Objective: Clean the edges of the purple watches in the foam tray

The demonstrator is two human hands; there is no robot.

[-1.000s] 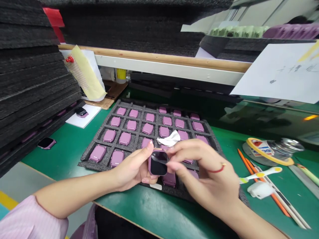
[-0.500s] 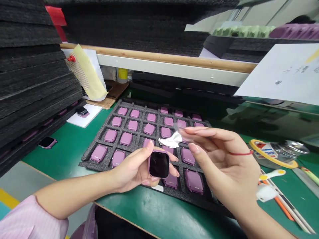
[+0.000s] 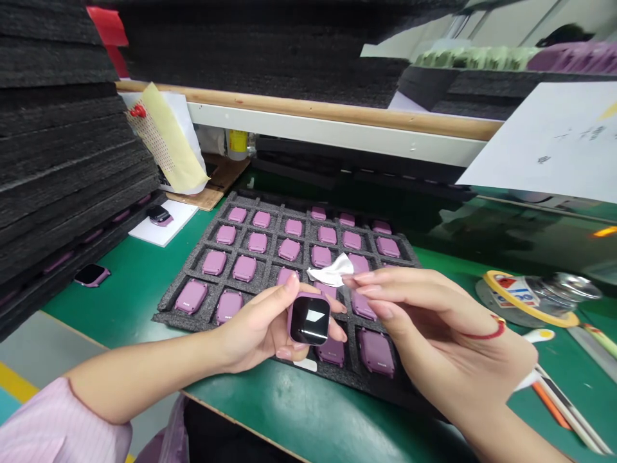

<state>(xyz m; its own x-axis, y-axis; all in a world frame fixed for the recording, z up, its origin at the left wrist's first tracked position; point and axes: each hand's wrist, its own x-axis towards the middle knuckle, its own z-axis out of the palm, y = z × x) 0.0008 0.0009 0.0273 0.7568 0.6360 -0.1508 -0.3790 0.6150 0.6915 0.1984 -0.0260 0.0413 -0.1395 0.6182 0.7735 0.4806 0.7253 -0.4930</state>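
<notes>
My left hand (image 3: 263,328) grips a purple smartwatch body (image 3: 309,319) by its edges, its dark glossy screen facing up, just above the near edge of a black foam tray (image 3: 183,286). The tray holds several purple watch bodies (image 3: 241,267) lying back-up in its pockets. My right hand (image 3: 434,328) hovers right of the watch, fingers extended and held close together, their tips touching a crumpled white film scrap (image 3: 332,270) that lies on the tray. Whether a clear film is pinched in those fingers I cannot make out.
Tall stacks of black foam trays (image 3: 62,141) stand at the left. Two more watches (image 3: 91,275) (image 3: 158,215) lie on the green mat. At the right are a tape roll (image 3: 525,292), orange sticks (image 3: 554,402) and a white paper sheet (image 3: 554,141).
My right hand peeled away from the watch screen, rose over the tray, then came down with fingertips at the white film scrap. The watch tilted slightly in my left hand.
</notes>
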